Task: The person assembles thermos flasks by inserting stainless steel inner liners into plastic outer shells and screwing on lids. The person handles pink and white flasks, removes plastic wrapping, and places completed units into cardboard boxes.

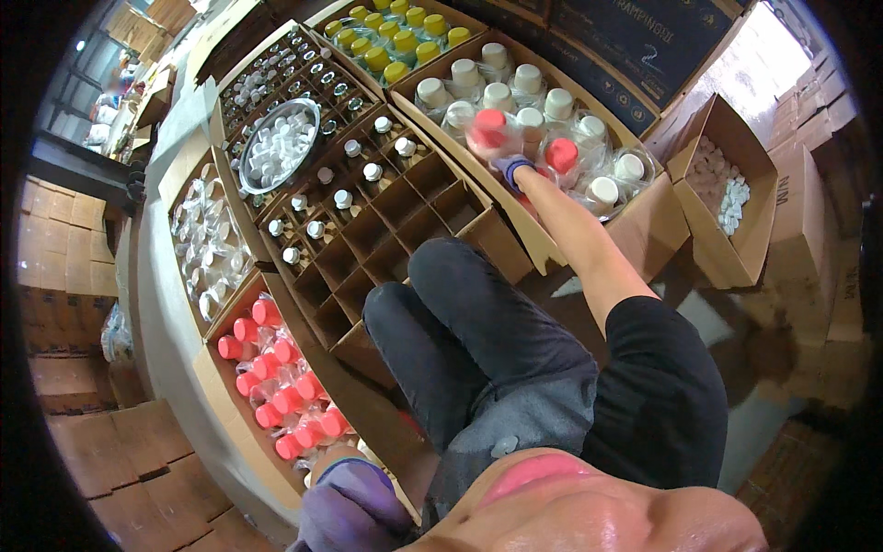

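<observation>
My right hand, in a purple glove, reaches into a carton of white-capped containers. It grips a clear container with a red cap, which is blurred by motion. Another red-capped container stands among the white-capped ones, all in clear plastic. My left hand, gloved in purple, is low at the left, beside a carton packed with red-capped containers. Its fingers are hidden or too unclear to make out.
Before my knees, a divided carton holds several white-capped bottles among bare compartments. A metal bowl of white caps rests on another divided carton. Around it stand cartons of yellow-capped containers, clear-wrapped pieces and small white pieces.
</observation>
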Demonstrator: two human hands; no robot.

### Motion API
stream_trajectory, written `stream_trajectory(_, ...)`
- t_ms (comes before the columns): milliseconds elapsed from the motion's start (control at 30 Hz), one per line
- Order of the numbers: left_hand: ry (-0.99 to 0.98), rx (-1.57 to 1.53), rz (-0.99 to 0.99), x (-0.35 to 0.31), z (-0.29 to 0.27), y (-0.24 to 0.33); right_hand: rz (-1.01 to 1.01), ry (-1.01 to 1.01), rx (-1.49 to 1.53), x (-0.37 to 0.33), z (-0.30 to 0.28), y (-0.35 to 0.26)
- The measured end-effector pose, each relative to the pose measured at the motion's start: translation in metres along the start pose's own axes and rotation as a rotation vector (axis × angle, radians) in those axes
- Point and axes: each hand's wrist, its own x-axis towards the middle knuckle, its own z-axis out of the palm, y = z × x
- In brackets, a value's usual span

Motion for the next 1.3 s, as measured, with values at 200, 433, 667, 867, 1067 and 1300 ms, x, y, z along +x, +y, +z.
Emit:
stream_trajectory(200, -0.063, -0.012, -0.015, -0.004, -0.006, -0.007, -0.221, -0.090, -0.302, -0.007, -0.007, 0.017)
stream_trajectory(433, -0.119, 0.010, -0.048, -0.006, -0.004, -0.013, -0.395, -0.063, 0.007, -0.047, -0.039, 0.051)
stream_trajectory(667, -0.096, 0.382, -0.377, -0.025, -0.022, -0.034, -0.243, 0.031, -0.667, -0.079, -0.069, 0.005)
stream_trajectory(867, 0.150, 1.135, -0.647, -0.054, -0.039, -0.081, -0.400, 0.373, -0.302, -0.014, -0.120, 0.056)
stream_trajectory(1067, 0.279, 1.000, -0.859, -0.080, -0.063, -0.103, -0.475, 0.714, -0.407, 0.056, -0.163, 0.067)
stream_trajectory(1300, 0.789, 0.944, -0.930, -0.095, -0.093, -0.126, -0.139, 0.122, -0.730, 0.152, -0.185, 0.043)
